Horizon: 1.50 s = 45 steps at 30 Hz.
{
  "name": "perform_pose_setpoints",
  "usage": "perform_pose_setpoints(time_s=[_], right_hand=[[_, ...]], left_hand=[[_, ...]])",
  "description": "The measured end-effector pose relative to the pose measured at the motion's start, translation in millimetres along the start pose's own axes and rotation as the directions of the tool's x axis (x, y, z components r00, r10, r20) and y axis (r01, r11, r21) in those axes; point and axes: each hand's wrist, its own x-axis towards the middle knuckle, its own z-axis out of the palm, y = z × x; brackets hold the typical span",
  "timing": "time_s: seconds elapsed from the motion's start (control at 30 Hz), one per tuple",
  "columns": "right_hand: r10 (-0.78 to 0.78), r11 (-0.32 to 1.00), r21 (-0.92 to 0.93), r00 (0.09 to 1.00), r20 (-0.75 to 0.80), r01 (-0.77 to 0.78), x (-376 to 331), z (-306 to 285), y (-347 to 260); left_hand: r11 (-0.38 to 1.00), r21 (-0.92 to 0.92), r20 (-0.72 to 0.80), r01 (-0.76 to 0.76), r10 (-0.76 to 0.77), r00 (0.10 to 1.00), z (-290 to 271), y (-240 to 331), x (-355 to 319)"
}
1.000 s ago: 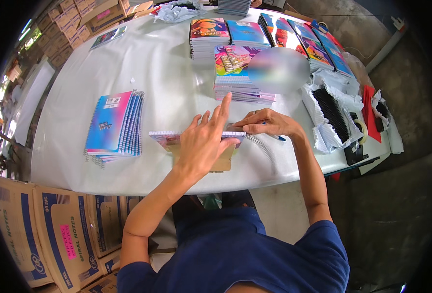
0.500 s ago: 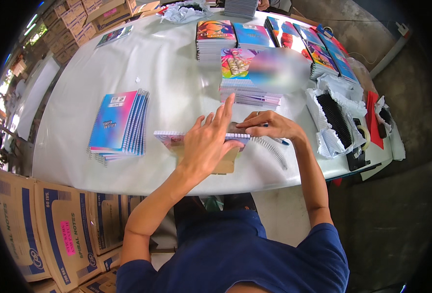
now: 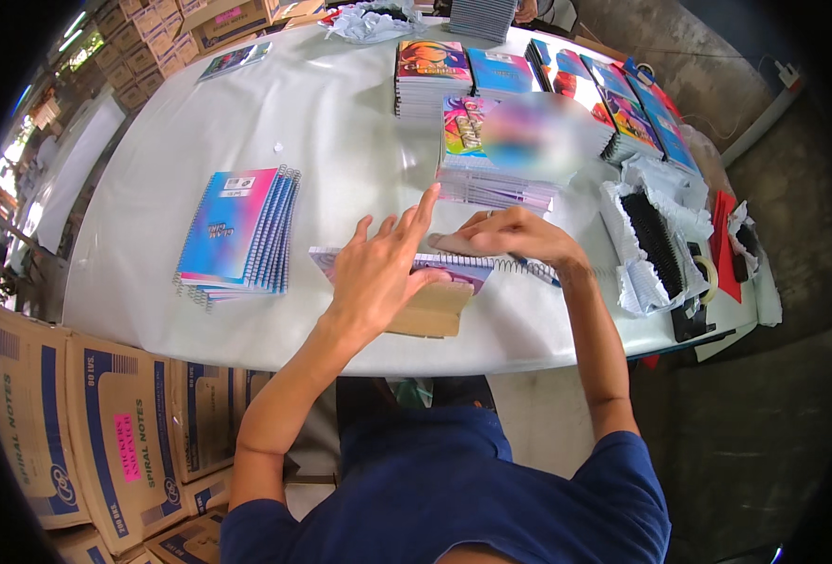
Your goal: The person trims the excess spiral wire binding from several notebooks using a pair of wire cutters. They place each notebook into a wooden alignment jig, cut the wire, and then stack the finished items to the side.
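Note:
Near the table's front edge, an unbound notebook lies tilted, its punched edge raised. My left hand rests across it, fingers stretched and spread, the thumb along the near side of that edge. In my right hand a flat grey-brown piece is pinched against the punched edge. A thin wire coil runs along the right part of the edge and sticks out past it, its far end blurred. Under the notebook is a brown cardboard block. A blue pen, partly hidden, shows beneath my right hand.
Coil-bound notebooks are piled at left. Notebook stacks stand at the back, one partly blurred. Black coils in white wrapping lie at right beside a tape roll. Cartons stand at lower left. Another person's hand shows far back.
The coil reaches further left along the punched edge, and its free end now extends straighter to the right instead of drooping. My right hand has moved slightly, its fingers flatter. The view has shifted a little.

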Motion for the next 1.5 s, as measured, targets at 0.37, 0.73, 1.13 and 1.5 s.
perform_pose_setpoints(time_s=[0.37,0.73,1.13,1.5], right_hand=[[-0.246,0.928,0.314,0.962,0.115,0.200,7,1,15],[0.014,0.870,0.493,0.997,-0.081,0.028,23,22,4],[-0.124,0.991,0.069,0.987,0.099,0.117,55,17,-6],[-0.011,0.988,0.155,0.993,0.117,-0.007,69,23,-7]], left_hand=[[0.999,0.030,-0.023,0.027,-0.026,0.999,-6,-13,-6],[0.996,0.071,-0.004,0.057,-0.057,0.998,-17,-24,-12],[0.976,0.117,0.051,0.183,-0.190,0.980,-32,-31,-17],[0.506,-0.801,0.035,0.318,-0.491,0.871,0,-65,-43]])
